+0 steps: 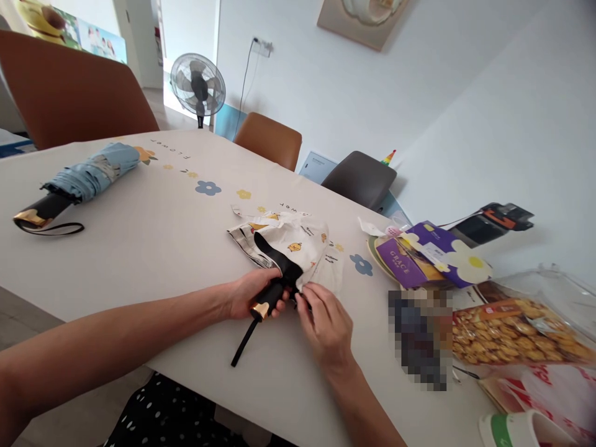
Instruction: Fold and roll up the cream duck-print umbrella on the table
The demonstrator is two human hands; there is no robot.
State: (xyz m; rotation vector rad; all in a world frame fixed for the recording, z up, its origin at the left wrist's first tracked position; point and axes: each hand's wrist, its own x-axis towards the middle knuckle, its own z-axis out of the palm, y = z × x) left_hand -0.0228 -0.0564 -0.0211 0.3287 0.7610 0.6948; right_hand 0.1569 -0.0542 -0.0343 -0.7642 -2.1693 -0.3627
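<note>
A white folding umbrella (pixel 302 245) with small yellow duck prints and a black underside lies across the table in front of me, its canopy loose and bunched. Its black handle with a gold end points toward me, and a black wrist strap hangs from it. My left hand (pixel 254 292) is wrapped round the handle near the canopy. With thumb and fingers pinched, my right hand (pixel 326 320) grips the near edge of the canopy. Farther left, a rolled light-blue umbrella (pixel 95 174) with a black and gold handle rests on the table, apart from both hands.
The table (pixel 186 248) has a white cloth with printed flowers. Along its right side stand a purple box (pixel 395 264), a bag of cookies (pixel 516 329), a red-and-white bag (pixel 554 391) and a white-green cup (pixel 507 431). Chairs (pixel 270 138) and a fan (pixel 198 87) stand beyond.
</note>
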